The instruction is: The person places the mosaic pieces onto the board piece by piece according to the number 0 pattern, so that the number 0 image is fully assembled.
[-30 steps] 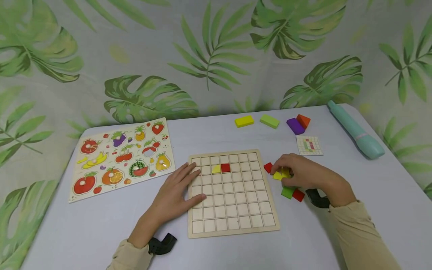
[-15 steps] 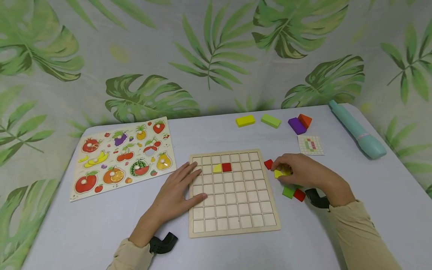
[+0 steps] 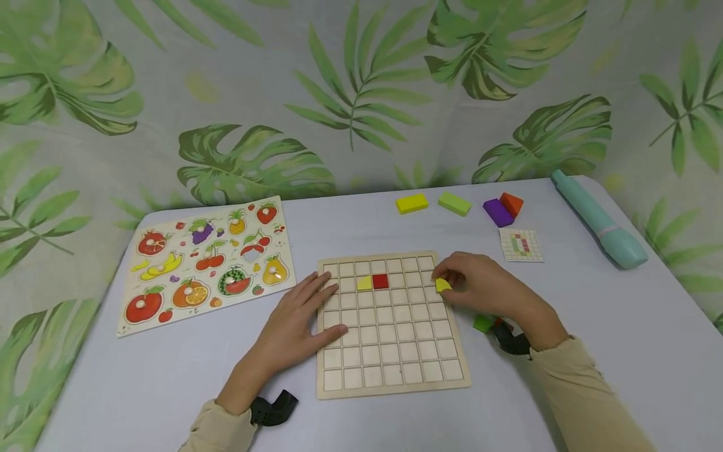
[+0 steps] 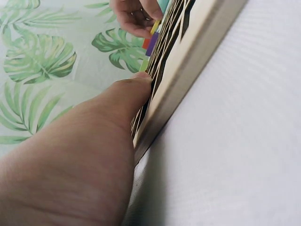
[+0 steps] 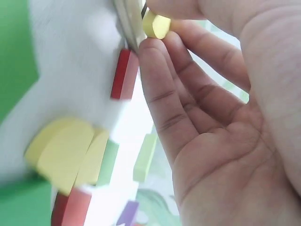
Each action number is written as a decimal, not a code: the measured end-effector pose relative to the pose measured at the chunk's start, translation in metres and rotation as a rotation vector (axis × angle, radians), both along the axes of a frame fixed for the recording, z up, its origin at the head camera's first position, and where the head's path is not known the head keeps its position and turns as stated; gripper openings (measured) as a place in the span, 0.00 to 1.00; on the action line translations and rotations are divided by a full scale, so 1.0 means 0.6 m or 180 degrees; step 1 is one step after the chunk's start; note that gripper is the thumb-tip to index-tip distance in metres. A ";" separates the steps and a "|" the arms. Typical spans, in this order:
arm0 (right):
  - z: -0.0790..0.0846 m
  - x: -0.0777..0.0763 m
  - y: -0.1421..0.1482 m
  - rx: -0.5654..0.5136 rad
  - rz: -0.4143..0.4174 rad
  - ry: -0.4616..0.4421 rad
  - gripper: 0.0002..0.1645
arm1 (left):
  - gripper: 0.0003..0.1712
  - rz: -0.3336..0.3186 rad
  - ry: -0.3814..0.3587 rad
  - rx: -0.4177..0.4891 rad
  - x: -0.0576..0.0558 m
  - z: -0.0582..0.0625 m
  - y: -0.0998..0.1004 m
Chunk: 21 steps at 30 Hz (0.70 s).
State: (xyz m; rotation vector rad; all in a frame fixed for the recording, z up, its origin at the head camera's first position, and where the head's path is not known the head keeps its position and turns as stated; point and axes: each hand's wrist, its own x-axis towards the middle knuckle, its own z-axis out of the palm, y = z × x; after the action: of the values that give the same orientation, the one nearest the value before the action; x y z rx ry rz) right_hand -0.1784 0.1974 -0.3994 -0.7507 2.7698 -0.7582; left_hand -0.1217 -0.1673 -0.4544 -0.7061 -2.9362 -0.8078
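Note:
My right hand (image 3: pixel 486 285) pinches a small yellow block with a rounded side (image 3: pixel 443 285) between thumb and fingertips, at the right edge of the wooden grid board (image 3: pixel 390 314). The same yellow block (image 5: pixel 157 26) shows at the fingertips in the right wrist view. My left hand (image 3: pixel 288 329) rests on the board's left edge, fingers and thumb extended. One yellow tile (image 3: pixel 364 284) and one red tile (image 3: pixel 381 281) lie side by side in the board's second row. Below my right hand are loose yellow pieces (image 5: pixel 61 150), a red block (image 5: pixel 124 75) and a green block (image 3: pixel 482 323), partly hidden in the head view.
A fruit puzzle board (image 3: pixel 198 309) lies at the left. Along the back are a yellow block (image 3: pixel 412 203), a light green block (image 3: pixel 454 203), a purple block (image 3: pixel 499 213) and an orange triangle (image 3: pixel 512 204). A pattern card (image 3: pixel 522 245) and a long teal object (image 3: pixel 599 220) lie at the right.
My right hand has picked a yellow block from the loose pieces and moved left to the board's right edge. My left hand has stayed on the board.

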 end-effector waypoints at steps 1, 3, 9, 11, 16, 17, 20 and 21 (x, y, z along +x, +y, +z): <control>0.000 -0.001 -0.004 -0.0019 0.0008 -0.0001 0.15 | 0.46 0.0000 0.0001 0.0003 0.000 0.000 0.000; -0.001 -0.005 -0.012 -0.0064 0.0045 -0.0001 0.15 | 0.46 0.0003 -0.0002 -0.0002 0.000 0.000 0.000; -0.001 -0.018 -0.041 -0.0156 0.0169 -0.0013 0.15 | 0.46 0.0013 -0.0006 -0.0014 0.001 -0.001 0.000; 0.000 -0.022 -0.052 -0.0163 0.0183 0.0002 0.15 | 0.46 0.0015 -0.0005 -0.0003 0.001 -0.001 0.000; -0.001 -0.028 -0.073 -0.0205 0.0219 0.0023 0.16 | 0.46 0.0009 -0.0004 0.0021 0.001 -0.002 0.000; -0.002 -0.030 -0.077 -0.0209 0.0223 0.0015 0.16 | 0.46 0.0008 -0.0004 0.0022 0.001 -0.002 0.000; -0.006 -0.033 -0.087 -0.0236 0.0231 -0.0036 0.16 | 0.46 0.0011 -0.0008 0.0010 0.001 -0.003 -0.001; -0.008 -0.033 -0.089 -0.0238 0.0233 -0.0047 0.16 | 0.46 0.0008 -0.0010 0.0004 0.000 -0.003 -0.001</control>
State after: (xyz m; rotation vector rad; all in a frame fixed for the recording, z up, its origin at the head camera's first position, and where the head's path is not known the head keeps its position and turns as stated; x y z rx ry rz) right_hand -0.1984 0.1437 -0.4041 -0.8518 2.6977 -0.8532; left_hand -0.1215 -0.1680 -0.4564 -0.7016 -2.9385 -0.8115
